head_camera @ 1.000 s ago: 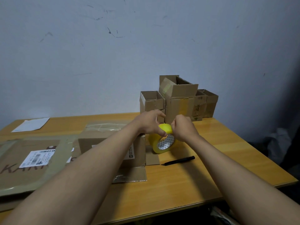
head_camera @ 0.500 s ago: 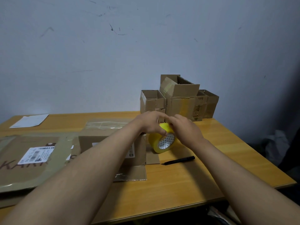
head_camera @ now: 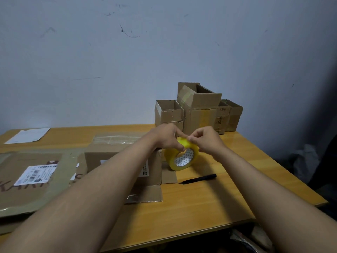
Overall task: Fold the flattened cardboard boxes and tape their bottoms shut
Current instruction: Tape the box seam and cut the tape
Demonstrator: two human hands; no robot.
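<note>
Tape roll point(head_camera: 182, 157) held in both hands

Right grip point(head_camera: 207, 141), pinched at the roll's top, has been raised since earlier; left grip point(head_camera: 167, 137) remains clasped on it.

Dim, flat indoor light. Soft sheen on table point(head_camera: 209, 203) below the fingers point(head_camera: 179, 146); dark murk far right of them. Forearms stretched by wide-angle; overall soft focus.

Both bare forearms reach forward, converging; left hand point(head_camera: 167, 136) curled, thumb and fingers gripping; right hand point(head_camera: 207, 141) beside it, fingertips pinched together, nearly touching the left.
</note>
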